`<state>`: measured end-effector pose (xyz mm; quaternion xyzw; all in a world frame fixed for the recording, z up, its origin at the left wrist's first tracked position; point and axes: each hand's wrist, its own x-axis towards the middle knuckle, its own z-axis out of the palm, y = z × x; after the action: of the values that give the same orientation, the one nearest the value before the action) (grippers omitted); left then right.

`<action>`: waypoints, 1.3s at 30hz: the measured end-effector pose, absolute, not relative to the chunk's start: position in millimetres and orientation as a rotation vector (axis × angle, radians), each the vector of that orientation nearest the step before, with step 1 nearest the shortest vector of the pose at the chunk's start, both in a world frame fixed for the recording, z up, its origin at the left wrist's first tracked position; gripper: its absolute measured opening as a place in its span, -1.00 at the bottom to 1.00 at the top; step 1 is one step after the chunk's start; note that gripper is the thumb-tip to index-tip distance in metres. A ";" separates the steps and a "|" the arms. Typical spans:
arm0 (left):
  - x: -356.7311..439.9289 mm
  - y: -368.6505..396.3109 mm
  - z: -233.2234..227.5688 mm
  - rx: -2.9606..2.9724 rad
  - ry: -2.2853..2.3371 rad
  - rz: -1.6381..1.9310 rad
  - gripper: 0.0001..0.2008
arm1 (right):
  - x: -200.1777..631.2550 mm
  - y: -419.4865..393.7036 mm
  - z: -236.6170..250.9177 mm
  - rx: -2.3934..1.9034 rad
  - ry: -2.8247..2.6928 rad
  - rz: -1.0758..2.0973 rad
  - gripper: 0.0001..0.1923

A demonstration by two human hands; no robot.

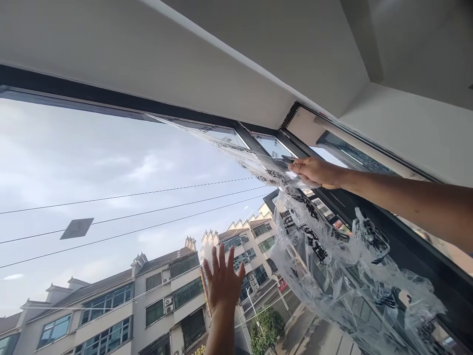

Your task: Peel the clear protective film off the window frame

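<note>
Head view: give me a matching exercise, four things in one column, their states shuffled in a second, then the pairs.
Things:
1. left hand
2. right hand
3. protective film
4. sticker

States:
A. pinching the film near the top frame
B. crumpled, hanging partly peeled off
C. flat against the glass, fingers spread
D. small grey square alone on the pane

Pairs: 1-C, 2-A, 3-B, 4-D
</note>
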<state>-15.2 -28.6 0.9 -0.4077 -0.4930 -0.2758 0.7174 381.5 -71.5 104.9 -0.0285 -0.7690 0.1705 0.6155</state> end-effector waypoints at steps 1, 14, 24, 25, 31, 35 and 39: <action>-15.2 -28.7 0.9 -0.905 -1.098 -0.609 -0.43 | 380.8 -67.7 104.2 -0.055 -1.773 0.390 -0.70; -19.7 -25.6 0.5 -0.922 -1.080 -0.645 -0.40 | 378.3 -58.6 94.1 -0.035 -1.758 0.366 -0.69; -23.6 -24.1 1.7 -0.922 -1.077 -0.617 -0.38 | 362.3 -52.0 81.2 -0.025 -1.707 0.432 -0.71; -23.7 -23.8 1.7 -0.919 -1.076 -0.619 -0.38 | 361.4 -52.0 80.2 -0.025 -1.708 0.430 -0.70; -19.8 -25.9 2.2 -0.921 -1.071 -0.621 -0.39 | 358.0 -52.1 74.9 -0.017 -1.708 0.410 -0.69; -18.5 -27.6 1.1 -0.930 -1.057 -0.630 -0.38 | 354.2 -48.8 70.3 -0.008 -1.744 0.413 -0.68; -20.0 -25.8 0.2 -0.951 -1.041 -0.660 -0.39 | 345.6 -48.7 64.8 -0.004 -1.722 0.491 -0.65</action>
<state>-20.0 -25.8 0.2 -0.4289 -0.4697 -0.2979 0.7119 345.6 -48.7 64.8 -0.0018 -0.7506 0.2138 0.6252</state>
